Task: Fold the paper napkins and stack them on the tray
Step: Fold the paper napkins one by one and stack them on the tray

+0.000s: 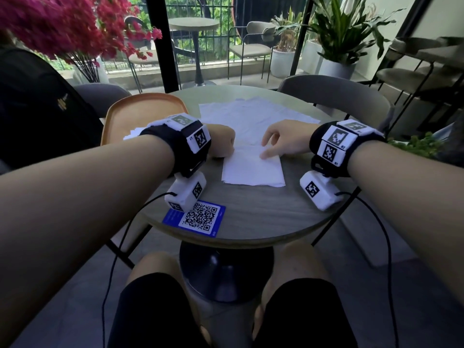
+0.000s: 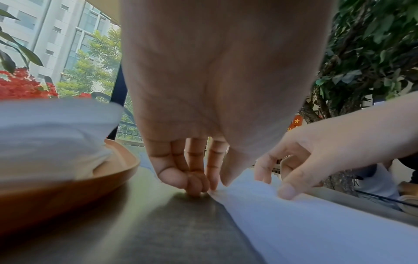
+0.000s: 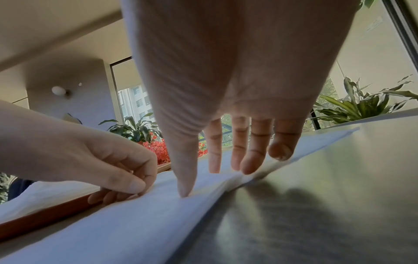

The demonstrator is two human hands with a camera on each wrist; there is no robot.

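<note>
Left hand with fingers curled, pinching the folded napkin's left far corner, right hand with fingers spread, thumb pressing its far edge, napkin on round table, unfolded napkins beyond, orange tray left holding folded stack

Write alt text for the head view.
Both hands work a folded white napkin on a round table: left hand at its left corner, right hand pressing its top edge. Unfolded napkins lie beyond; an orange tray sits left.
</note>
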